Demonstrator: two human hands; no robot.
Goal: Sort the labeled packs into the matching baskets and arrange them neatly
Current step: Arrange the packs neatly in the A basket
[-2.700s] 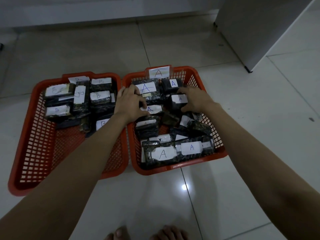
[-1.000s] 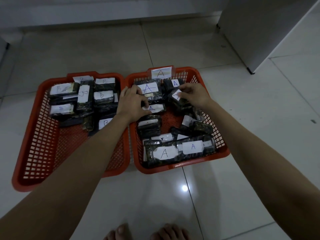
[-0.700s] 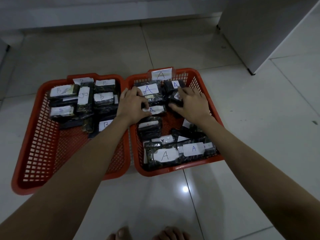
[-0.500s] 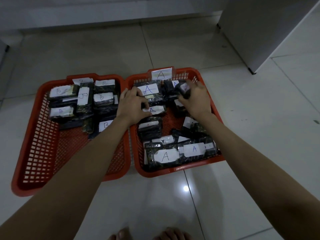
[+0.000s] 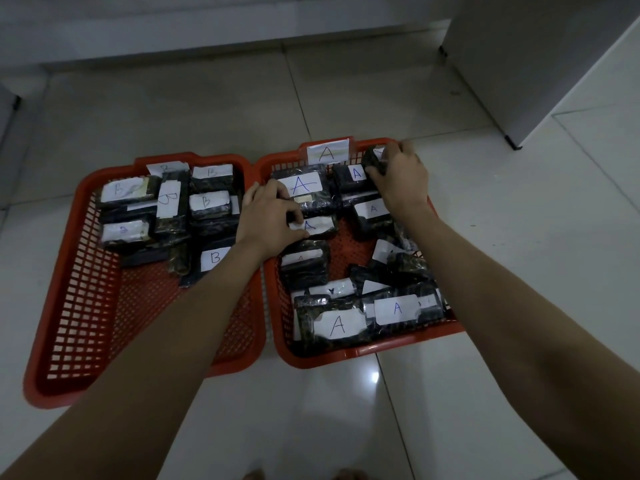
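Note:
Two orange baskets sit side by side on the floor. The left basket point(image 5: 86, 306) holds several dark packs labeled B point(image 5: 207, 204) in its far half. The right basket point(image 5: 363, 356), tagged A point(image 5: 327, 153) on its far rim, holds several dark packs labeled A point(image 5: 337, 325). My right hand point(image 5: 398, 181) grips a small dark pack point(image 5: 372, 159) at the far right corner of the A basket. My left hand point(image 5: 268, 216) rests on the A packs at the basket's far left, thumb and fingers pinching a labeled pack point(image 5: 320, 225).
A grey cabinet point(image 5: 536, 64) stands at the far right, its foot on the floor near the A basket. A wall base point(image 5: 207, 39) runs along the far side. The near half of the B basket shows bare mesh. White tiles surround the baskets.
My right hand lifted a small pack from the middle of the A basket and carried it to the far right corner. My left hand stayed on the same packs.

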